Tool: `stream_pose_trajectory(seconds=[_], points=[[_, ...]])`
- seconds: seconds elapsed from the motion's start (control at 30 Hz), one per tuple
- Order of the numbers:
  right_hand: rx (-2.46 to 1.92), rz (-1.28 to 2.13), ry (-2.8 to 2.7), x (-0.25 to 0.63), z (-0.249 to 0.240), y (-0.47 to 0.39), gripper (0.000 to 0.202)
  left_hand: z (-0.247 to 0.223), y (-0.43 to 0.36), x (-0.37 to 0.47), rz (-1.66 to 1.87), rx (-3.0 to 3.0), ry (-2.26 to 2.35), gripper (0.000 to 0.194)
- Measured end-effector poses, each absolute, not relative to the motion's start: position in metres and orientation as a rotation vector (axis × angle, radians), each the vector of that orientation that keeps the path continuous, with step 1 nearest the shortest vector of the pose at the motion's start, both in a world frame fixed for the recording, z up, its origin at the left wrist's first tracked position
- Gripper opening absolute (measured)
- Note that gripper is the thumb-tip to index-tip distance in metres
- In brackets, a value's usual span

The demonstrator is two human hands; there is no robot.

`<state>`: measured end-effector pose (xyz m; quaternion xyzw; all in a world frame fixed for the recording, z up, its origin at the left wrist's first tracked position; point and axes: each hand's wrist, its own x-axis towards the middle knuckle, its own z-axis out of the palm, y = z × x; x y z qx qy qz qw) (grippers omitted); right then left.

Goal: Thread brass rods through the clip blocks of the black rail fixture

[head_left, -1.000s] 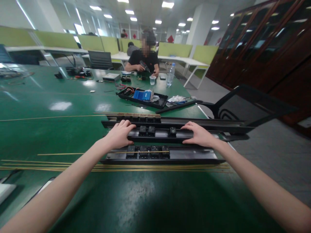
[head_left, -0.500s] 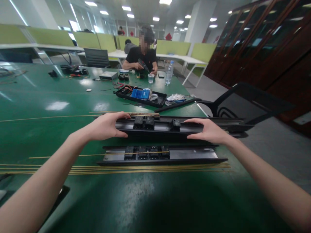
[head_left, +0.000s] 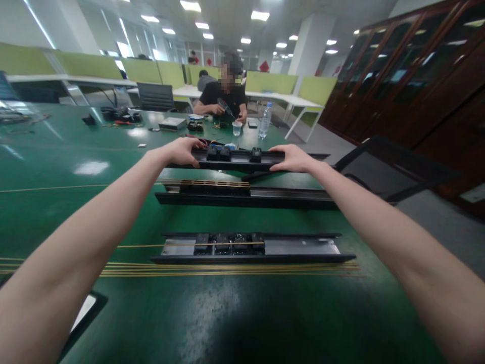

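Note:
A black channel with three black blocks in it is held up level between my two hands, above the far part of the green table. My left hand grips it near its left end, thumb below and fingers over the top. Further right, my right hand pinches it beyond the third block. Below it lies a second black channel with thin brass rods over its left half. Nearest me rests a third channel holding several black blocks with one rod across them.
Long brass rods lie along the near channel. A dark-framed device is at the lower left. Across the table a person holds a drill near a cup and a bottle. An office chair stands at the right.
Both hands have lifted the channel with three blocks and carried it away from me. It now partly covers the black tray, and the middle channel is uncovered.

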<state>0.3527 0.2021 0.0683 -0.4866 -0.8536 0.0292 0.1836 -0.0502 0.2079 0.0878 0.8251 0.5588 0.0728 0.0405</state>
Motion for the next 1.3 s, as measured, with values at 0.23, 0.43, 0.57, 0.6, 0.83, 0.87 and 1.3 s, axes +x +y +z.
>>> stream_pose_trajectory(seconds=[0.23,0.43,0.57,0.6,0.83,0.87,1.3], points=[[-1.45,0.324,-2.487,0.347,0.007,0.223,0.071,0.028,0.244,-0.055,-0.07,2.405,1.694,0.085],[-1.441,0.589,-2.453,0.356,-0.006,0.231,0.07,0.017,0.252,-0.06,-0.103,2.321,1.571,0.083],[-1.451,0.682,-2.424,0.357,-0.015,0.237,0.068,0.018,0.249,-0.059,-0.126,2.201,1.531,0.085],[-1.448,0.688,-2.421,0.357,-0.016,0.237,0.068,0.019,0.247,-0.059,-0.124,2.173,1.528,0.083],[-1.421,0.695,-2.401,0.358,-0.019,0.219,0.062,0.022,0.224,-0.062,-0.048,2.105,1.521,0.07],[-1.42,0.691,-2.395,0.358,-0.02,0.214,0.059,0.021,0.22,-0.062,-0.038,2.106,1.541,0.067],[-1.375,0.542,-2.315,0.347,-0.041,0.146,0.046,0.021,0.162,-0.061,-0.053,2.069,1.612,0.093]])
